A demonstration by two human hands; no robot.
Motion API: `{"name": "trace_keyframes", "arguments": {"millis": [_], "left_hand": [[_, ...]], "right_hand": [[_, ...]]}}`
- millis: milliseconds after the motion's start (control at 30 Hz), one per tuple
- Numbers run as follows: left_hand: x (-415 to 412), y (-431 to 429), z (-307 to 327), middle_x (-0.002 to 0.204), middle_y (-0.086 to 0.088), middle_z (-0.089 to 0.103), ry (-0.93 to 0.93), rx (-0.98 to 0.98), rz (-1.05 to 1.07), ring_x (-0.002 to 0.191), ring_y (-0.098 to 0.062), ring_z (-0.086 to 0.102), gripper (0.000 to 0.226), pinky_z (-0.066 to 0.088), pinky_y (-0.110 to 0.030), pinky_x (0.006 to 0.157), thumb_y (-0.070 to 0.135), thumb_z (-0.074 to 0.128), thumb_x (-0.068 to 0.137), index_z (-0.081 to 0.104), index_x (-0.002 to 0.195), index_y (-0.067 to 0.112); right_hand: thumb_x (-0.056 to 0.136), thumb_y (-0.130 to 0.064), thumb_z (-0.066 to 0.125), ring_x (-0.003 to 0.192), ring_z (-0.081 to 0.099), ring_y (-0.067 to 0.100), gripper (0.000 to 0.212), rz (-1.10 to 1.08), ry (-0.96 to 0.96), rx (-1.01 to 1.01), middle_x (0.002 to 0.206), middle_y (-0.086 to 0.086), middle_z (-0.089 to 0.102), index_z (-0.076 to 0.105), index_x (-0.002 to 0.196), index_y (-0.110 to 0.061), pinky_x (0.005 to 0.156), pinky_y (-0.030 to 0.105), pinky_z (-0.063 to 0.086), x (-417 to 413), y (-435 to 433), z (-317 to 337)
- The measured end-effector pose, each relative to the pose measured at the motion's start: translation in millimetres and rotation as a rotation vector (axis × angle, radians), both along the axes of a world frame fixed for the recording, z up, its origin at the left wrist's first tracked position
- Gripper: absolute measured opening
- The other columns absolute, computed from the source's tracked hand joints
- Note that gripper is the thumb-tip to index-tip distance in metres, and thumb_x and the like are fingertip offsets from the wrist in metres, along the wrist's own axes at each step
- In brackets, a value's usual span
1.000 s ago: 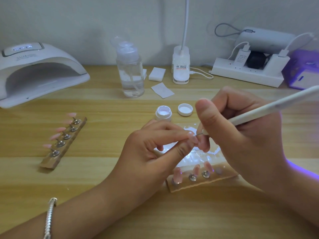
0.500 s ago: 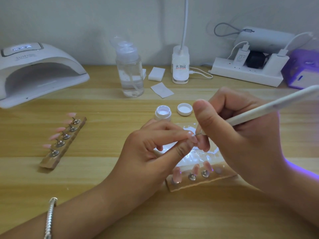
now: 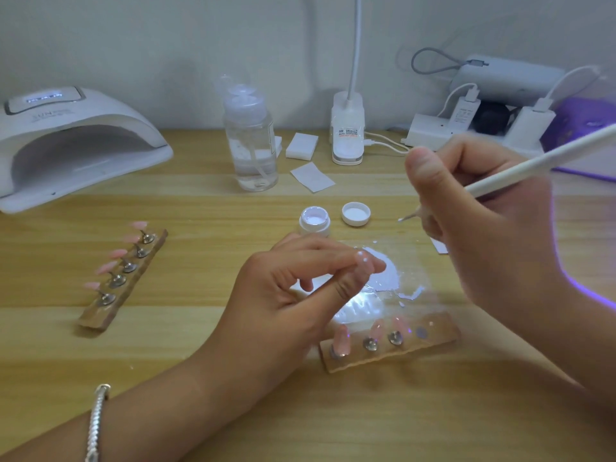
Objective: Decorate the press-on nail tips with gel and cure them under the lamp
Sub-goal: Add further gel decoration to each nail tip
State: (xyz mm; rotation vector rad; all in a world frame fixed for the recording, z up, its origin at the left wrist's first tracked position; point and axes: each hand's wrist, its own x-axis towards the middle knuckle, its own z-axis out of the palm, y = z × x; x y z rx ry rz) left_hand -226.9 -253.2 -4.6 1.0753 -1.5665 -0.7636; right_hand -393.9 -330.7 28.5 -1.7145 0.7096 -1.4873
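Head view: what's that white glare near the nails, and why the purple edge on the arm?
Head view: the glare is light bouncing off the glossy sheet; the purple rim on the right forearm likely comes from the glowing purple box; the right hand and stick look slightly blurred.
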Motion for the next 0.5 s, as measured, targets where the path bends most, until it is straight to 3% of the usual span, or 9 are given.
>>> {"name": "trace_keyframes", "arguments": {"millis": [100,167,233,333,400,500], "left_hand": [[1,1,0,0.086,0.014,0.076,0.009,0.012,0.020,0.077,-0.002,0.059,0.015,0.043,-0.025,0.069,0.031,0.065,0.090,0.079,0.091,0.028],[2,1,0,0.083,0.013,0.076,0.013,0.011,0.049,0.078,-0.001,0.057,0.013,0.042,-0.022,0.068,0.031,0.066,0.089,0.079,0.092,0.030],[2,0,0,0.086,0.017,0.076,0.032,0.020,0.073,0.079,-0.002,0.059,0.012,0.043,-0.021,0.067,0.031,0.068,0.088,0.079,0.091,0.029],[3,-1,0,0.090,0.020,0.076,0.056,0.036,0.112,0.087,-0.014,0.067,0.011,0.043,-0.028,0.068,0.033,0.069,0.086,0.080,0.088,0.030],[4,-2,0,0.090,0.020,0.076,0.061,0.043,0.118,0.088,-0.011,0.068,0.011,0.042,-0.029,0.067,0.033,0.069,0.086,0.080,0.087,0.030],[4,-1,-1,0.089,0.017,0.076,0.058,0.041,0.112,0.087,-0.015,0.067,0.011,0.043,-0.030,0.067,0.033,0.069,0.086,0.079,0.086,0.031]], "right_hand": [[0.090,-0.034,0.071,0.044,0.033,0.005,0.045,-0.045,0.253,0.061,0.049,-0.006,0.040,0.050,0.061,-0.006,0.046,0.015,0.029,-5,-13,-8],[0.087,-0.048,0.066,0.045,0.035,0.006,0.050,-0.023,0.431,0.108,0.049,-0.005,0.044,0.056,0.064,-0.004,0.045,0.018,0.030,-8,-17,-14],[0.091,-0.051,0.058,0.042,0.038,0.004,0.050,-0.010,0.543,0.109,0.045,-0.012,0.046,0.060,0.063,-0.010,0.045,0.014,0.030,-9,-17,-17],[0.095,-0.045,0.056,0.043,0.044,0.004,0.046,0.022,0.612,0.103,0.048,-0.013,0.051,0.062,0.062,-0.015,0.042,0.017,0.037,-8,-16,-21],[0.096,-0.042,0.056,0.045,0.047,0.004,0.044,0.030,0.661,0.103,0.049,-0.013,0.052,0.062,0.064,-0.013,0.043,0.024,0.042,-7,-16,-23],[0.098,-0.037,0.055,0.046,0.043,0.005,0.043,-0.003,0.587,0.087,0.048,-0.009,0.047,0.063,0.063,-0.014,0.046,0.027,0.037,-6,-15,-20]]}}
